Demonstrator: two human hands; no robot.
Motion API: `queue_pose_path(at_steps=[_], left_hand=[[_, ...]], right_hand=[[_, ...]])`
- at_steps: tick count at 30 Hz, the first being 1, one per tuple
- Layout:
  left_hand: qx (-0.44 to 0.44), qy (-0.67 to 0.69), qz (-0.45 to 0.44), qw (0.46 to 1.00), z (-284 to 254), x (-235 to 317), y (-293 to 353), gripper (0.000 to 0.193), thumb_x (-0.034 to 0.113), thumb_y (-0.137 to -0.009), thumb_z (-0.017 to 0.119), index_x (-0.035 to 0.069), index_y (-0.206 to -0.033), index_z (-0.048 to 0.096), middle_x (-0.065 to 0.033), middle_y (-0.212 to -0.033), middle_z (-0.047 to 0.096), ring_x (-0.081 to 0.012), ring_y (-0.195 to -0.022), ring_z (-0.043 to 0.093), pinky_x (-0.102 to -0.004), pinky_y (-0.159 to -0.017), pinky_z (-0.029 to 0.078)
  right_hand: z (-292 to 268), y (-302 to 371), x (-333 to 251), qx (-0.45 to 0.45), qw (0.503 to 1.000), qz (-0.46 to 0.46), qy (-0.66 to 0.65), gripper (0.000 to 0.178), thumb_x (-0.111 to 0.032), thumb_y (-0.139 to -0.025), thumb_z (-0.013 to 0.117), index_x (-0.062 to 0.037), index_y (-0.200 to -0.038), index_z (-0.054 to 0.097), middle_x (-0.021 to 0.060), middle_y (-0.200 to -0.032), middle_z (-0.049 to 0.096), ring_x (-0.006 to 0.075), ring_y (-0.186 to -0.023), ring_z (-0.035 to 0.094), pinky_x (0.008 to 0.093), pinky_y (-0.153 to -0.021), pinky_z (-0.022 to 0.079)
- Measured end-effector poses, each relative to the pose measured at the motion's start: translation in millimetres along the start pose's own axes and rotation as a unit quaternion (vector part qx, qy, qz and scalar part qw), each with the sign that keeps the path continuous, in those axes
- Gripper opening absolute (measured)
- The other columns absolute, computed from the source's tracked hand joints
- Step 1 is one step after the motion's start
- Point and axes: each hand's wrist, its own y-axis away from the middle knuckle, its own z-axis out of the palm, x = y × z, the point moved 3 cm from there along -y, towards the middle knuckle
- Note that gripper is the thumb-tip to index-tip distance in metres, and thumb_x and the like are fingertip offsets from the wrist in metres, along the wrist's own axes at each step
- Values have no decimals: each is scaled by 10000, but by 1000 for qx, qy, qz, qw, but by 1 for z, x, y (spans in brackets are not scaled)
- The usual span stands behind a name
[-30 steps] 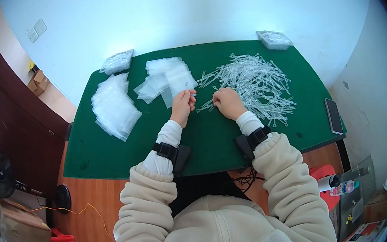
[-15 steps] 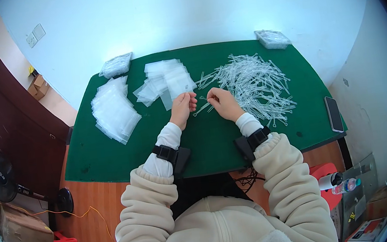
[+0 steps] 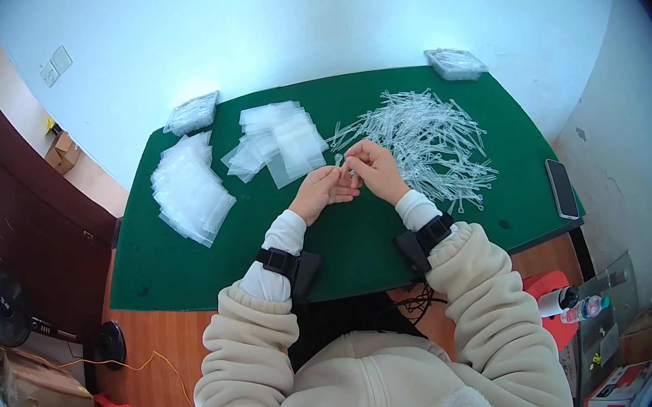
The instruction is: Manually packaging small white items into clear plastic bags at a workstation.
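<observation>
Stack of clear bags (image 3: 187, 189) lies far left on the table (image 3: 188, 269); looser bags (image 3: 279, 140) sit just beyond your left hand (image 3: 323, 192). Both hands meet mid-table. Left fingers narrow, pinching a small clear piece (image 3: 339, 159) together with your right hand (image 3: 375, 169); its long axis is too small to tell. Pile of clear sticks (image 3: 428, 138) lies just right, nearer the right hand.

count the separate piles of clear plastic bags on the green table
4: a large loose pile of clear plastic bags at left, a smaller spread in front of the hands, a wrapped bundle at the far-left edge, another bundle at the far-right corner.
</observation>
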Motion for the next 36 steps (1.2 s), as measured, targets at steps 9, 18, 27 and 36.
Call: queue_pose_path(at_steps=[9, 18, 27, 36], left_hand=[[-35, -19, -12, 999, 1, -2, 0, 304, 244, -957, 338, -1, -1031, 503, -101, -930, 581, -168, -802, 587, -287, -742, 489], [-53, -28, -12, 998, 4, -1, 2, 307, 248, -956, 342, 7, -1047, 508, -79, -915, 581, -120, -751, 567, -259, -706, 481], [-64, -27, -5, 998, 2, -5, 0, 304, 257, -953, 355, 11, -1027, 517, -47, -856, 568, -86, -667, 517, -232, -645, 463], [251, 54, 246, 935, -49, 7, -2, 263, 247, -947, 391, 15, -971, 512, 11, -687, 437, -79, -594, 418, -237, -582, 404]], right_hand=[[-5, -6, 10, 87, 988, -91, 89, 37, -60, -791, 588, -25, -800, 578, -2, -676, 565, 38, -566, 492, 191, -517, 404], [-4, -3, 5, 93, 982, -100, 129, 37, -62, -783, 598, -27, -789, 590, -8, -659, 560, 35, -554, 474, 188, -516, 397], [-3, -3, 7, 68, 990, -76, 101, 44, -58, -785, 598, -20, -807, 596, 5, -689, 588, 39, -576, 508, 190, -529, 414], [-2, -2, 4, 44, 970, -87, 225, 82, -96, -795, 586, -25, -830, 609, 32, -719, 587, 139, -668, 556, 266, -616, 449]])
